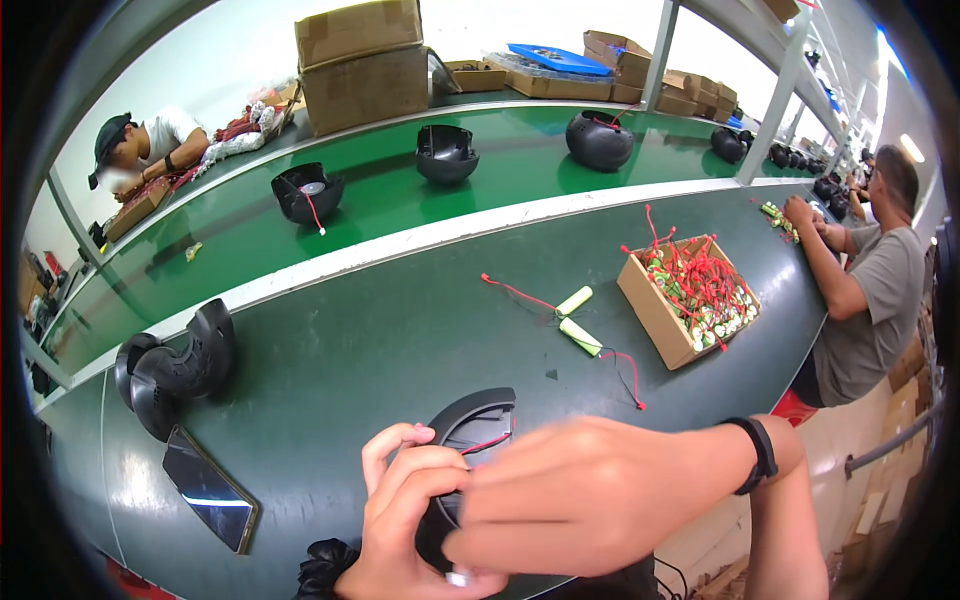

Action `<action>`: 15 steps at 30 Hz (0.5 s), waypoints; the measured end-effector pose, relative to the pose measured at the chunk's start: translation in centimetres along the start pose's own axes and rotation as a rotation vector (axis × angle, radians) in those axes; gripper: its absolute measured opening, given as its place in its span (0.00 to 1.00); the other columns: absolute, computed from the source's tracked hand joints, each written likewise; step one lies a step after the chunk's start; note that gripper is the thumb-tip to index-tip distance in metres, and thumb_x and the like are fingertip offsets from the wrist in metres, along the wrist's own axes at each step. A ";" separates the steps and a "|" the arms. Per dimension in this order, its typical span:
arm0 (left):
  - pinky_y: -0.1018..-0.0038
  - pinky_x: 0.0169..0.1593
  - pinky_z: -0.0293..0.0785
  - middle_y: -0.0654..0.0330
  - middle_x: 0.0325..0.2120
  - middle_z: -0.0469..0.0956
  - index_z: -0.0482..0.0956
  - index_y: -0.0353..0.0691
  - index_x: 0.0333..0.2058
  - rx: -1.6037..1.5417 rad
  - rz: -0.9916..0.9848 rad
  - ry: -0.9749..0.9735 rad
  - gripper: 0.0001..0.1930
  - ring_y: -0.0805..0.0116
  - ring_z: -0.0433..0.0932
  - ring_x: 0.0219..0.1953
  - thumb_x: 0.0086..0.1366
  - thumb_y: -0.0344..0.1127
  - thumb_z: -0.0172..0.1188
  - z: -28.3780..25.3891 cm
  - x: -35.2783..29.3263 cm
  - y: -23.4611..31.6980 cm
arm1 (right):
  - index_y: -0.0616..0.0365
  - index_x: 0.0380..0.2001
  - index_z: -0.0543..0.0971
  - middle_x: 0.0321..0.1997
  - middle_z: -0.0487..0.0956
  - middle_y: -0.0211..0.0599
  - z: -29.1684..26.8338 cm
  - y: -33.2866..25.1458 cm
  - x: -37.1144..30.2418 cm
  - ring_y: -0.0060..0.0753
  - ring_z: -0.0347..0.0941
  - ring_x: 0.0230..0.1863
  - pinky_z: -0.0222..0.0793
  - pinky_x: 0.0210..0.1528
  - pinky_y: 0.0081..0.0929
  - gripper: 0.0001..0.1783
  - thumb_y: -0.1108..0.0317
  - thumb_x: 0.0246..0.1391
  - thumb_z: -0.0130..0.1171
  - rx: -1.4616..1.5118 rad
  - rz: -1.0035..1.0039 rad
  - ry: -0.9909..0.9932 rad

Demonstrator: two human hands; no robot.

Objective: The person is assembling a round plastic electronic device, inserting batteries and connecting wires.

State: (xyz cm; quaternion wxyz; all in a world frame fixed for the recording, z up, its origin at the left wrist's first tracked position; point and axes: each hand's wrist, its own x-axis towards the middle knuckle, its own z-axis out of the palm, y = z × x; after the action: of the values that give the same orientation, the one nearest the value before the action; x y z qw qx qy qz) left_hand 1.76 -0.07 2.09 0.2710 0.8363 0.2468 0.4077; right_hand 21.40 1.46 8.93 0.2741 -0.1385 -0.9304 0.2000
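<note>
The curved black housing point(474, 406) lay in the person's hands near the bench's front edge, its hollow side facing up with a red wire point(488, 444) inside, and its visible long axis arched from near the left fingers away and rightward; the left hand point(415, 500) had its grip clamped on it, while the blurred right hand point(575, 495) hid its own grip, so its state could not be told. Beyond the dark green bench point(390, 320) ran a brighter green belt point(385, 185), and a co-worker point(888, 275) sat at right.
</note>
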 end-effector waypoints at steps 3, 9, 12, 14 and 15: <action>0.54 0.55 0.58 0.58 0.37 0.76 0.79 0.40 0.33 -0.024 -0.081 0.124 0.17 0.55 0.70 0.44 0.39 0.35 0.68 1.0 -0.1 0.2 | 0.61 0.32 0.74 0.31 0.74 0.34 0.9 0.7 1.6 0.36 0.71 0.27 0.68 0.26 0.27 0.06 0.71 0.51 0.57 0.116 0.061 -0.108; 0.51 0.63 0.52 0.57 0.28 0.78 0.77 0.38 0.31 -0.034 -0.086 0.155 0.11 0.56 0.70 0.47 0.54 0.38 0.64 1.5 -1.2 -1.3 | 0.58 0.31 0.73 0.31 0.75 0.33 1.4 0.4 1.3 0.40 0.70 0.26 0.69 0.27 0.28 0.05 0.70 0.52 0.57 0.178 0.060 -0.045; 0.53 0.59 0.59 0.55 0.32 0.74 0.73 0.36 0.30 -0.085 -0.059 0.172 0.10 0.52 0.62 0.49 0.62 0.37 0.49 1.7 -1.0 -1.1 | 0.59 0.29 0.74 0.28 0.74 0.33 0.6 0.0 0.2 0.38 0.70 0.26 0.68 0.27 0.28 0.06 0.71 0.49 0.60 0.117 0.130 0.030; 0.53 0.59 0.59 0.55 0.32 0.74 0.72 0.37 0.28 -0.047 -0.052 0.150 0.09 0.54 0.63 0.49 0.63 0.35 0.48 1.3 -0.9 -1.0 | 0.60 0.27 0.71 0.24 0.72 0.39 0.7 0.8 -0.8 0.44 0.69 0.25 0.67 0.28 0.35 0.08 0.72 0.44 0.60 0.056 0.129 0.219; 0.53 0.58 0.59 0.55 0.31 0.74 0.70 0.37 0.27 -0.015 -0.038 0.129 0.09 0.55 0.63 0.48 0.63 0.34 0.46 1.2 -0.7 -1.0 | 0.58 0.26 0.72 0.24 0.72 0.35 0.8 0.9 -1.8 0.40 0.69 0.28 0.67 0.30 0.34 0.08 0.70 0.45 0.62 0.029 0.226 0.162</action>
State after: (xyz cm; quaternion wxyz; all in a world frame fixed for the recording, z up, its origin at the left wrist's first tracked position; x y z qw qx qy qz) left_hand 2.18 -0.12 0.39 0.2686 0.8014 0.2764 0.4574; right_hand 22.55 1.36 7.09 0.3259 -0.2541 -0.8808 0.2312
